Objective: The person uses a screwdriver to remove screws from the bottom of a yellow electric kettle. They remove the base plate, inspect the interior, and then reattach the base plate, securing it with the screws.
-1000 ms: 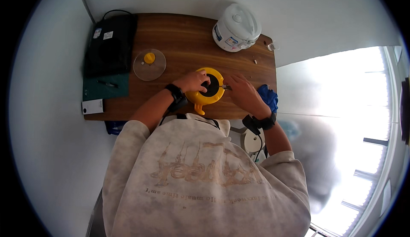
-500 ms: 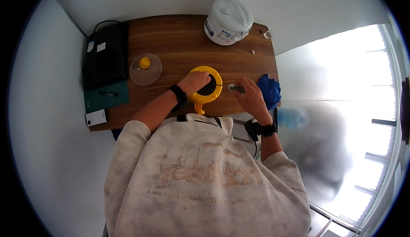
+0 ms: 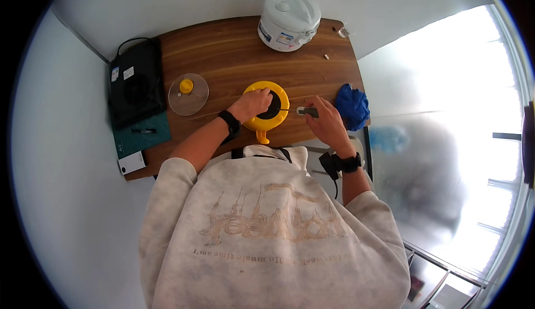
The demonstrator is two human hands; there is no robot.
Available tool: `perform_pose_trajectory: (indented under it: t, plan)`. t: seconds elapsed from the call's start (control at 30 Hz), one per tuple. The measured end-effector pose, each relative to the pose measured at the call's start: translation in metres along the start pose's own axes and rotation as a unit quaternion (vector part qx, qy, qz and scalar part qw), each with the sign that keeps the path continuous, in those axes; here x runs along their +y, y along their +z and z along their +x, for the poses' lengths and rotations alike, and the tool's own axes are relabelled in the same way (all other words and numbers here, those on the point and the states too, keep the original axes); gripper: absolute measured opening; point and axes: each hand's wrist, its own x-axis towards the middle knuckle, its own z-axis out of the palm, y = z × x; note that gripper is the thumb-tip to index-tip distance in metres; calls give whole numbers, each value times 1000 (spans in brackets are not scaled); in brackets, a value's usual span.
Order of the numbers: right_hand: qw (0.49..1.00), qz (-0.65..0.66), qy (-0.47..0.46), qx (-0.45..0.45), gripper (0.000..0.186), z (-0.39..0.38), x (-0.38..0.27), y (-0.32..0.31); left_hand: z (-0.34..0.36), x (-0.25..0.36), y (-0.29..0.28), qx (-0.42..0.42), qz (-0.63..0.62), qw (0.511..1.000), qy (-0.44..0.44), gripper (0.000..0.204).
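A round yellow pot-like body (image 3: 283,94) with a black middle (image 3: 274,110) lies on the table before me, its yellow handle (image 3: 262,137) toward me. Across its left rim reaches my left hand (image 3: 253,104), fingers bent together at the black middle; whatever they pinch is hidden. My right hand (image 3: 329,124) is closed around the dark grip of a screwdriver (image 3: 310,112), held almost level. Its thin shaft points left, over the yellow rim to the black middle. I cannot tell whether the tip touches anything.
Left of the yellow body lies a clear lid (image 3: 192,104) with a yellow knob. Farther left are a black appliance (image 3: 135,83) and a green mat (image 3: 161,129) with a pen. A white rice cooker (image 3: 288,19) stands at the back; blue crumpled cloth (image 3: 352,108) lies right.
The whole view has shifted slightly. Both hands keep nearly the same places at the yellow body, with the left fingers a little changed in pose and the screwdriver still in my right hand.
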Motion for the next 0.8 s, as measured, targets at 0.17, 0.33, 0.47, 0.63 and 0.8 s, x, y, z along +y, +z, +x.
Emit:
perform_pose_trajectory:
  t: [0.17, 0.33, 0.47, 0.63, 0.8]
  plan:
    - [1000, 6, 25, 8, 26, -2, 3, -2, -1, 0, -22, -5, -102, 994, -35, 7]
    - [998, 26, 55, 5, 25, -3, 2, 0, 0, -5, -29, -37, -45, 998, 14, 7]
    - [998, 24, 62, -7, 25, -4, -4, 3, -1, -8, -17, -22, 3, 1000, 10, 8]
    - [998, 22, 54, 12, 23, -10, 2, 4, 7, -6, -9, -8, -15, 1000, 24, 7]
    - [998, 21, 50, 6, 23, -8, 7, 3, 8, -4, -8, 3, -57, 998, 5, 10]
